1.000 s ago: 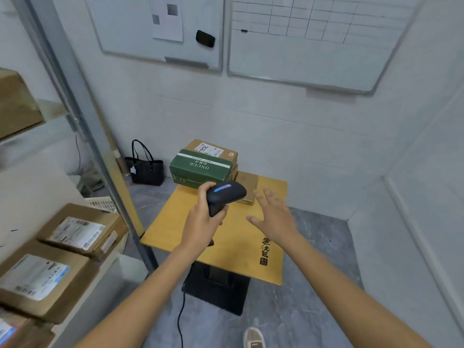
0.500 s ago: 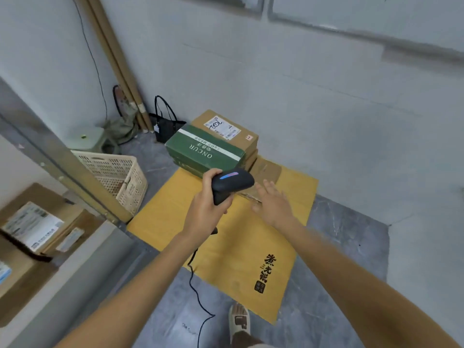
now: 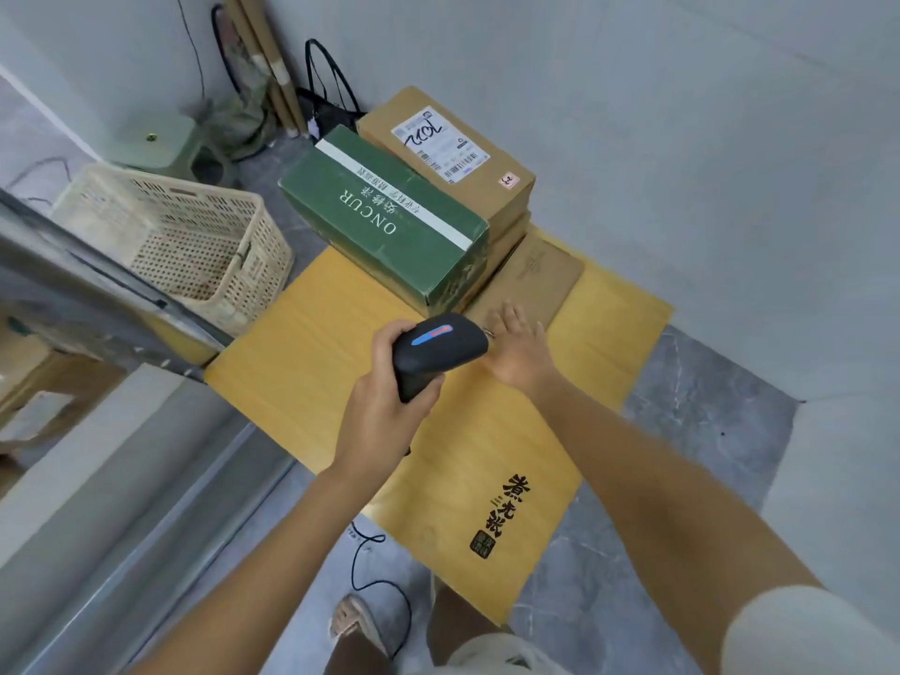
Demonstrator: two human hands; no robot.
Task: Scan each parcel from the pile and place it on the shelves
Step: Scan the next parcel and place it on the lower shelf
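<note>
Fingers of the left hand (image 3: 384, 416) curl round the scanner (image 3: 436, 348) above bare table (image 3: 311, 343). Right hand (image 3: 518, 350) lies flat, fingers straight, touching the flat parcel (image 3: 535, 275) at the table's far edge, beside the green box (image 3: 384, 221).

Even, soft indoor light, no glare, faint shadows. Wide-angle bowing at edges; shelf frame (image 3: 112, 294) smeared, centre sharp.

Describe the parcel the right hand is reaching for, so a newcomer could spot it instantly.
On the yellow table, a pile sits at the far end. The flat brown parcel lies directly on the tabletop, right of the green ONCUR box. It is the lowest and thinnest, with no white label showing.
</note>
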